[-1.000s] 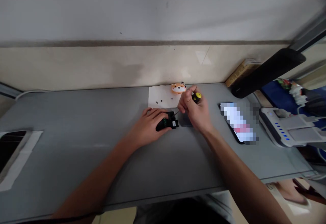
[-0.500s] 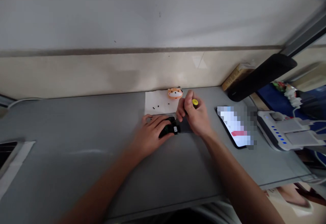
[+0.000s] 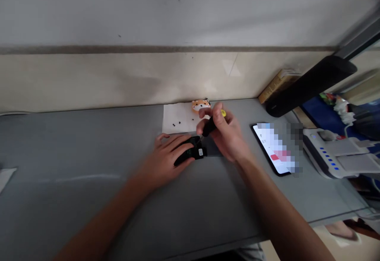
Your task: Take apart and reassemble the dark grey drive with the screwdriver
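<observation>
My left hand (image 3: pixel 166 158) lies over a small black device (image 3: pixel 191 153) on the grey desk (image 3: pixel 89 181), fingers curled on it and holding it down. My right hand (image 3: pixel 227 134) is closed round a small screwdriver (image 3: pixel 213 123) with a black shaft and a yellow cap. The tool slants down to the left, its tip at the top of the black device. A dark flat piece (image 3: pixel 214 149) lies just right of the device, partly under my right hand.
A white paper sheet (image 3: pixel 178 120) with a few tiny black screws (image 3: pixel 176 124) lies by the wall, beside an orange animal figure (image 3: pixel 200 105). A lit phone (image 3: pixel 274 148) lies to the right, then a white appliance (image 3: pixel 335 156) and a black lamp head (image 3: pixel 311 84).
My right hand tilted the screwdriver down to the left, bringing its tip onto the device. The view swung a little to the right. My left hand stayed on the device.
</observation>
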{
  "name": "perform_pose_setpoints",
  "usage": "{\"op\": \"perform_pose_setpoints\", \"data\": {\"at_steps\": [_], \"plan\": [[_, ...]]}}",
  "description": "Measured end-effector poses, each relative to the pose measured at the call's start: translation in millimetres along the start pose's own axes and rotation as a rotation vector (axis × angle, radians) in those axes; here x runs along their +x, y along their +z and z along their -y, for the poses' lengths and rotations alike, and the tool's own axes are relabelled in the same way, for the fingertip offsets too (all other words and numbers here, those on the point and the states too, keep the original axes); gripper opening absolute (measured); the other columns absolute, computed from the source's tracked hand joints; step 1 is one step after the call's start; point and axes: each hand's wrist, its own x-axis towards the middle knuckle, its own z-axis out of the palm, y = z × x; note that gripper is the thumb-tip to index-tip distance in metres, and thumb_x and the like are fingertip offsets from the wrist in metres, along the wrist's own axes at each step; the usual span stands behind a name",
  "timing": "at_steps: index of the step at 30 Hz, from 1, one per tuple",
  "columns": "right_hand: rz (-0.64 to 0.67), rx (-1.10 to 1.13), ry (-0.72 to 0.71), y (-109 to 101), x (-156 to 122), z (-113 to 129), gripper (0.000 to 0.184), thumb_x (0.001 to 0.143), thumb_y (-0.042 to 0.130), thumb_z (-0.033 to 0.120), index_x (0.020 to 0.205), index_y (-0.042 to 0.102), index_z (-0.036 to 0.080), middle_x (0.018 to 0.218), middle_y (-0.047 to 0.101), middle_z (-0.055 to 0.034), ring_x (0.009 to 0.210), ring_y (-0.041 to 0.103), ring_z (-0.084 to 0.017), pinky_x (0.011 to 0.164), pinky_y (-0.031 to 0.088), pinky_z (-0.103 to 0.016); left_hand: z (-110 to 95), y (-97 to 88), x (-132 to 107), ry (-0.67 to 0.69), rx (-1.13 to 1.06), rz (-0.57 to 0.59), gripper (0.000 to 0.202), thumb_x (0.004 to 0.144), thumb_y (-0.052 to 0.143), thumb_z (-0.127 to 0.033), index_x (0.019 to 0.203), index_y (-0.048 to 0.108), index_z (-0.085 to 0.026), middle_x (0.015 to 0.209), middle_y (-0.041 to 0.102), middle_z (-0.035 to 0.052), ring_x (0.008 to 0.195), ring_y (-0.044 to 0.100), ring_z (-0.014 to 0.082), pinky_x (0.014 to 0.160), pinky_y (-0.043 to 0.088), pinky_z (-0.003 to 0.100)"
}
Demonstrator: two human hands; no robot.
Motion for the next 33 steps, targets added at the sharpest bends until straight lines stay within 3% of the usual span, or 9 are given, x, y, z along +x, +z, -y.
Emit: {"op": "perform_pose_setpoints", "data": {"at_steps": [4,8,12,15,20,23,26,30,33], "plan": [[0.035,-0.103,-0.068,-1,2,-5,0.049,0.088,0.057,0.071,0.080,0.046,0.024,0.063,0.047,0.0062,0.053,0.046,-0.010,0.058,0.041,-0.028,1,1.4,0,0.017,-0.006,-0.014,0.026,0.107,0.047,-0.038,0.117,0.067,-0.024,0.131,0.070,0.0075,0.118,0.067,0.0246,0.106,0.040,0.047],[0.021,-0.001,-0.049,1,5,-4,0.055,0.091,0.045,0.077,0.091,0.060,0.025,0.067,0.045,0.0025,0.059,0.048,-0.014,0.059,0.043,-0.030,2,2.9,-1,-0.007,-0.001,0.005,0.026,0.106,0.048,-0.038,0.116,0.068,-0.024,0.133,0.070,0.0082,0.120,0.067,0.0254,0.109,0.038,0.048],[0.009,0.033,-0.047,0,3,-1,0.040,0.089,0.064,0.063,0.081,0.059,0.023,0.083,0.054,-0.0005,0.074,0.057,-0.014,0.068,0.049,-0.030,3,3.7,-2,-0.020,-0.012,0.030,0.029,0.106,0.047,-0.041,0.118,0.069,-0.026,0.136,0.068,0.0080,0.122,0.065,0.0263,0.113,0.036,0.050],[0.013,0.046,-0.031,-2,1,-2,0.043,0.082,0.075,0.057,0.077,0.049,0.023,0.086,0.055,0.0020,0.068,0.057,-0.010,0.065,0.048,-0.028,3,2.8,-1,-0.009,-0.011,0.023,0.029,0.107,0.046,-0.039,0.118,0.068,-0.025,0.137,0.067,0.0080,0.121,0.066,0.0258,0.112,0.036,0.050],[-0.058,-0.034,-0.079,0,5,-5,0.049,0.084,0.069,0.065,0.075,0.043,0.024,0.060,0.035,0.0082,0.049,0.036,-0.008,0.047,0.034,-0.025,2,2.6,-2,0.007,0.004,-0.006,0.028,0.107,0.045,-0.039,0.118,0.067,-0.025,0.136,0.067,0.0083,0.117,0.067,0.0252,0.109,0.036,0.049],[-0.071,0.019,-0.056,3,8,-1,0.049,0.087,0.058,0.073,0.082,0.054,0.025,0.063,0.041,0.0047,0.054,0.043,-0.011,0.050,0.040,-0.027,3,4.0,-3,0.005,0.003,-0.006,0.029,0.107,0.044,-0.040,0.118,0.067,-0.025,0.136,0.067,0.0089,0.119,0.066,0.0247,0.109,0.034,0.047],[-0.090,0.021,-0.032,3,8,4,0.045,0.086,0.063,0.069,0.083,0.057,0.025,0.073,0.053,0.0008,0.066,0.055,-0.013,0.059,0.048,-0.028,3,4.4,-3,-0.002,-0.005,0.006,0.029,0.107,0.045,-0.040,0.118,0.067,-0.025,0.136,0.067,0.0087,0.120,0.066,0.0248,0.110,0.033,0.046],[-0.112,0.043,-0.065,1,5,4,0.047,0.077,0.080,0.056,0.074,0.046,0.023,0.082,0.059,0.0022,0.069,0.061,-0.011,0.061,0.050,-0.026,3,2.7,-2,-0.018,-0.011,0.033,0.029,0.107,0.045,-0.039,0.119,0.067,-0.026,0.138,0.066,0.0079,0.121,0.065,0.0250,0.112,0.032,0.046],[-0.140,-0.003,-0.115,1,3,0,0.055,0.076,0.083,0.053,0.072,0.036,0.024,0.069,0.051,0.0072,0.051,0.049,-0.007,0.049,0.041,-0.023,2,1.7,-2,-0.020,-0.011,0.051,0.029,0.107,0.045,-0.039,0.120,0.068,-0.026,0.138,0.066,0.0080,0.122,0.064,0.0249,0.113,0.032,0.047]]}}
